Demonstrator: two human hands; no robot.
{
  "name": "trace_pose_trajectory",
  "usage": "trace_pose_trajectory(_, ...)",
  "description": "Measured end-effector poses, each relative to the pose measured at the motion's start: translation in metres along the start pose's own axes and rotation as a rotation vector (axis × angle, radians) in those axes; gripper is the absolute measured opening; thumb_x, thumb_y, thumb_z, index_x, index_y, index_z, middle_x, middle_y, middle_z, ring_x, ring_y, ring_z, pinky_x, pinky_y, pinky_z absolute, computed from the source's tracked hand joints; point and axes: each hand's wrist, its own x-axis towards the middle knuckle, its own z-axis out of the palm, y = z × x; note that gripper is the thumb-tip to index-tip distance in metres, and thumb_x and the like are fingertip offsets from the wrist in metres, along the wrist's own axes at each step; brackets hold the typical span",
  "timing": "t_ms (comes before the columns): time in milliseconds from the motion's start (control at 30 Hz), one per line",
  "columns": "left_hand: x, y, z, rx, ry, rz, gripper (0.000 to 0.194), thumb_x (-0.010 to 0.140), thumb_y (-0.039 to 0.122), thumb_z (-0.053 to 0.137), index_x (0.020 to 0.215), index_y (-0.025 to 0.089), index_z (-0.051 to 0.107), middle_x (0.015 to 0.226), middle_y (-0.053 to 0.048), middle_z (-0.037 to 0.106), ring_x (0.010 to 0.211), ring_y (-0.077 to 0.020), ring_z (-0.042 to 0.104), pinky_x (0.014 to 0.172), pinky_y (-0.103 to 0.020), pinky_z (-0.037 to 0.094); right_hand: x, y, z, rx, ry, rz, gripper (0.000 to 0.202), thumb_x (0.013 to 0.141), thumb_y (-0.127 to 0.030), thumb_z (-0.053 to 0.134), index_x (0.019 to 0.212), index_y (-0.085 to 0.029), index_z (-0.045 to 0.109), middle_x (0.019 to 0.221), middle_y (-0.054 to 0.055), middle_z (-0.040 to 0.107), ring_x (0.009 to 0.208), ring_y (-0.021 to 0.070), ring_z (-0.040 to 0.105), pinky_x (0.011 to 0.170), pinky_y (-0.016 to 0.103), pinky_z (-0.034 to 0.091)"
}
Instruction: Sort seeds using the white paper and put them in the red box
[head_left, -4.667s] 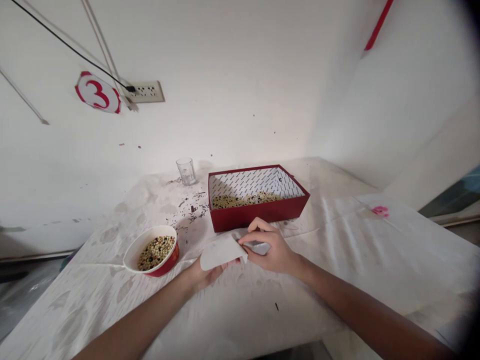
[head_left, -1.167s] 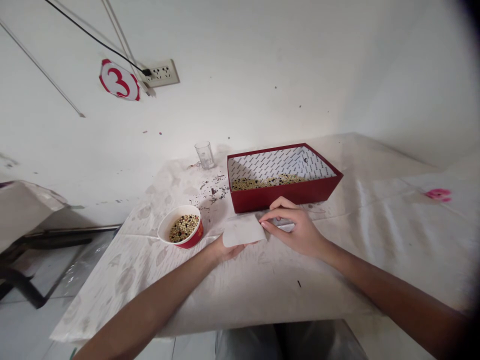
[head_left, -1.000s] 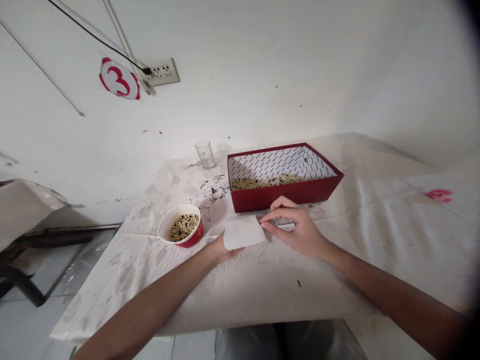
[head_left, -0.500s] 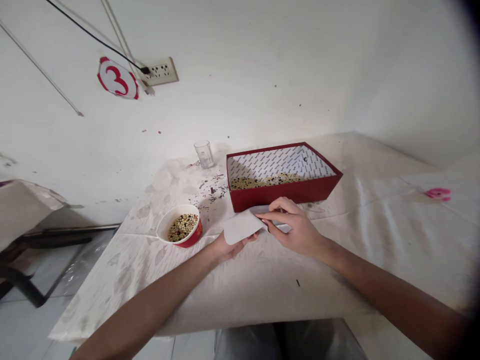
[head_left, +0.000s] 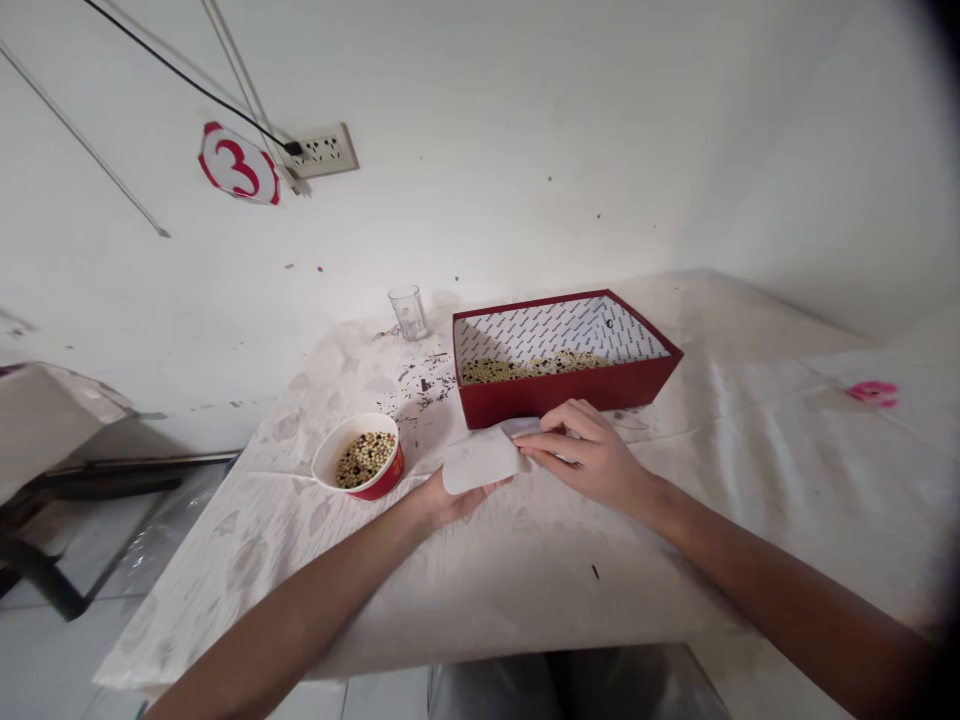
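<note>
A small white sheet of paper (head_left: 480,461) is between my hands, just in front of the red box. My left hand (head_left: 459,503) supports it from below, palm up, with most of its fingers hidden under the paper. At the sheet's right edge, my right hand (head_left: 589,450) pinches the paper between thumb and fingertips. The dark red box (head_left: 562,388) has a printed white lining and holds a layer of mixed pale and dark beans or grains (head_left: 517,368). Left of my left hand stands a red-and-white paper bowl (head_left: 384,482) partly filled with a similar mix.
A clear glass (head_left: 409,313) stands at the back by the wall. Dark scraps (head_left: 427,385) lie scattered between glass and bowl. One dark sliver (head_left: 595,572) rests near the front of the cloth-covered table (head_left: 675,590). A socket (head_left: 330,150) with a plugged cable is on the wall.
The paper now lies flatter over my left hand, its raised right-hand fold lowered. My right fingers stay at its edge. The bowl and box have not moved on the table.
</note>
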Motion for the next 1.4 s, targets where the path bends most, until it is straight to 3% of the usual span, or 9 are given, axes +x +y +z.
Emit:
trace_pose_trajectory(267, 0.002, -0.006, -0.007, -0.028, 0.028, 0.026, 0.030, 0.071, 0.018, 0.085, 0.100, 0.021, 0.077, 0.093, -0.004, 0.077, 0.090, -0.0198, 0.067, 0.087, -0.033, 0.048, 0.002, -0.006, 0.000, 0.170, 0.028, 0.117, 0.020, 0.095, -0.020, 0.073, 0.111, -0.030, 0.078, 0.090, 0.002, 0.060, 0.082, 0.0167, 0.057, 0.071, 0.034, 0.047)
trace_pose_trajectory(467, 0.002, -0.005, -0.006, -0.035, 0.051, -0.015, 0.032, 0.072, 0.021, 0.086, 0.101, 0.018, 0.076, 0.096, -0.006, 0.078, 0.091, -0.0198, 0.068, 0.089, -0.033, 0.049, 0.000, -0.008, 0.004, 0.233, 0.070, 0.141, 0.025, 0.093, -0.017, 0.074, 0.113, -0.031, 0.078, 0.090, 0.003, 0.059, 0.081, 0.0168, 0.057, 0.068, 0.034, 0.048)
trace_pose_trajectory(667, 0.000, -0.004, -0.001, -0.023, 0.023, 0.060, 0.043, 0.071, 0.019, 0.085, 0.113, 0.019, 0.074, 0.095, -0.007, 0.078, 0.090, -0.0212, 0.067, 0.084, -0.034, 0.049, 0.002, -0.015, 0.004, 0.235, 0.064, 0.201, 0.029, 0.093, -0.017, 0.073, 0.118, -0.032, 0.077, 0.091, 0.003, 0.060, 0.081, 0.0176, 0.058, 0.069, 0.036, 0.049)
trace_pose_trajectory(767, -0.001, -0.002, 0.001, -0.042, 0.008, 0.045, 0.032, 0.073, 0.019, 0.083, 0.104, 0.019, 0.076, 0.096, -0.007, 0.078, 0.091, -0.0204, 0.066, 0.084, -0.033, 0.048, 0.004, -0.019, 0.002, 0.281, 0.039, 0.261, 0.027, 0.095, -0.020, 0.071, 0.117, -0.032, 0.078, 0.091, 0.003, 0.061, 0.082, 0.0180, 0.060, 0.069, 0.036, 0.050)
trace_pose_trajectory(933, -0.003, 0.004, 0.008, -0.074, -0.012, -0.117, 0.013, 0.078, 0.022, 0.080, 0.087, 0.014, 0.076, 0.090, -0.008, 0.076, 0.083, -0.0173, 0.063, 0.079, -0.031, 0.046, 0.006, -0.019, -0.002, 0.344, 0.044, 0.280, 0.020, 0.094, -0.021, 0.072, 0.110, -0.031, 0.079, 0.088, 0.002, 0.063, 0.077, 0.0160, 0.060, 0.065, 0.034, 0.048)
trace_pose_trajectory(1167, -0.001, 0.003, 0.003, -0.013, -0.088, -0.136, 0.025, 0.071, 0.028, 0.089, 0.090, 0.016, 0.077, 0.089, -0.006, 0.075, 0.082, -0.0164, 0.064, 0.078, -0.030, 0.046, 0.001, -0.016, 0.002, 0.176, 0.068, 0.113, 0.021, 0.090, -0.014, 0.074, 0.107, -0.026, 0.077, 0.084, 0.002, 0.069, 0.072, 0.0157, 0.060, 0.067, 0.036, 0.045)
trace_pose_trajectory(1400, -0.003, -0.002, 0.003, 0.007, -0.095, -0.024, 0.033, 0.068, 0.034, 0.093, 0.091, 0.016, 0.078, 0.090, -0.007, 0.074, 0.083, -0.0159, 0.063, 0.079, -0.030, 0.046, 0.004, -0.027, 0.003, 0.302, 0.051, 0.285, 0.014, 0.095, -0.019, 0.067, 0.103, -0.026, 0.077, 0.084, 0.003, 0.069, 0.074, 0.0164, 0.062, 0.068, 0.036, 0.049)
